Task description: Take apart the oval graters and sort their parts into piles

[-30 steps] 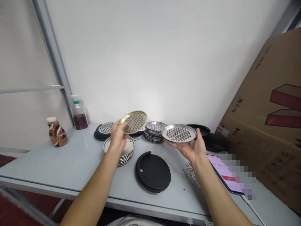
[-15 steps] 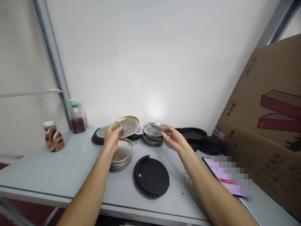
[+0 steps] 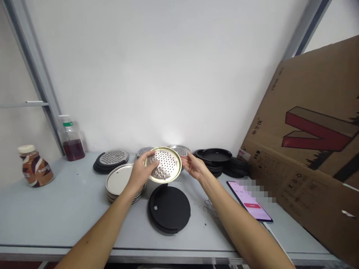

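My left hand [image 3: 143, 170] is closed on the edge of a round metal grater disc [image 3: 166, 165] with a gold rim, its toothed face turned toward me. To the right, my right hand [image 3: 194, 166] grips the right edge of another grater disc [image 3: 179, 150], silver and partly hidden behind the first one. Its fingertips sit close to the gold rim; whether they touch it I cannot tell. Below both hands, a round black holder [image 3: 171, 209] with a raised curved edge lies on the table. A stack of plain metal discs [image 3: 119, 179] stands beside my left wrist.
Black holders with a grater disc on top [image 3: 112, 158] lie at the back left. More black holders [image 3: 214, 158] are piled at the back right. Metal rings [image 3: 209, 207], a phone [image 3: 249, 203] and a large carton [image 3: 303, 149] are on the right. Two bottles [image 3: 36, 168] stand left.
My left hand has moved right and slightly down with the gold-rimmed grater disc, which now overlaps the silver one. My hands are closer together. The view has turned to the right.
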Action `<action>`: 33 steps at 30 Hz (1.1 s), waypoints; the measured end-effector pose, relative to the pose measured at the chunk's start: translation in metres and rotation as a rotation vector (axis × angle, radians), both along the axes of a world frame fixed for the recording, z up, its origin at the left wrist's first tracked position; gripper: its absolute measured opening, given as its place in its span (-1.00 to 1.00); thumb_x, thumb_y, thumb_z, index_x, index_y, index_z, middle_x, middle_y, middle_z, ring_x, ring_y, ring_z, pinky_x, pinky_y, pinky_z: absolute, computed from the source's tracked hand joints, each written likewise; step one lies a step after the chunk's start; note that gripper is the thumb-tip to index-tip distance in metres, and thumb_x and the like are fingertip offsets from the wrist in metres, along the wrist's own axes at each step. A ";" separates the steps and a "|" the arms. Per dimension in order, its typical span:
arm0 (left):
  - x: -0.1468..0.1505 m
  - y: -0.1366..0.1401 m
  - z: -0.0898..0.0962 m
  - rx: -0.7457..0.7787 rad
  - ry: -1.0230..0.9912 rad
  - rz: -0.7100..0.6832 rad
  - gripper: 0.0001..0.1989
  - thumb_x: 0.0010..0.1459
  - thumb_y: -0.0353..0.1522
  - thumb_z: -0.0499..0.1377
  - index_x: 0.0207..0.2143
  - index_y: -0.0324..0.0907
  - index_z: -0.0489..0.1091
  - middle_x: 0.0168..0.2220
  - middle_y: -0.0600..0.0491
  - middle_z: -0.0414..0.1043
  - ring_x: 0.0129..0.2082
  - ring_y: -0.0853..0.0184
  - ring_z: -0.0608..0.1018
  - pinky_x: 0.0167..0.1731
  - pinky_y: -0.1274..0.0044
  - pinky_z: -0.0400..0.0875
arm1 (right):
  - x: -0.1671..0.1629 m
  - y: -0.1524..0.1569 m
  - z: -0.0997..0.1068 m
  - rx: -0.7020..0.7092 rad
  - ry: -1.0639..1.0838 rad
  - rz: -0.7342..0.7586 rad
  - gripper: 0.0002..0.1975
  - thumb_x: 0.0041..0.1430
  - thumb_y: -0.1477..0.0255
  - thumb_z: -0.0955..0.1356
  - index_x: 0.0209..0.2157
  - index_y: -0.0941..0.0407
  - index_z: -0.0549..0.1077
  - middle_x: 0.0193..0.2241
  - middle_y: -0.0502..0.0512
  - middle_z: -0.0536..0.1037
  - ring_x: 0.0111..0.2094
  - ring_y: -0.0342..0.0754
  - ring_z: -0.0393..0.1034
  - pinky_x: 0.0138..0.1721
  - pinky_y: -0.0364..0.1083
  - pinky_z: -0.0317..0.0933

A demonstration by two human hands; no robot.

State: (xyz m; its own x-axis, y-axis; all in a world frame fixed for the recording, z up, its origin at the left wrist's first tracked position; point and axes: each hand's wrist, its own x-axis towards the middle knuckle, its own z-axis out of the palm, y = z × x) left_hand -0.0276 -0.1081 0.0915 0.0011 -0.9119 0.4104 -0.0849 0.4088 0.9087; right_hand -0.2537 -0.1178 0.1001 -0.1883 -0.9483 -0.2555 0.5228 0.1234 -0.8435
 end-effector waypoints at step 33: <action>-0.026 0.036 0.010 0.833 0.862 -0.922 -0.43 0.26 0.03 -0.04 -0.08 -0.27 0.40 -0.27 -0.12 0.50 -0.26 0.18 0.57 -0.19 0.34 0.47 | 0.042 0.084 -0.012 -1.622 1.577 -0.449 -0.61 0.14 0.51 0.41 0.04 0.14 0.46 -0.16 0.16 0.64 -0.02 0.09 0.50 -0.03 0.04 0.45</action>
State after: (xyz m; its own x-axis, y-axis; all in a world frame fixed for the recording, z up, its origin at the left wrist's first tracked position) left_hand -0.0535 -0.0719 0.1019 -0.7206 -0.6924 -0.0367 0.5700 -0.6217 0.5373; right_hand -0.2119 -0.0343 0.0881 0.4079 -0.0023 0.9130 -0.6206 -0.7341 0.2754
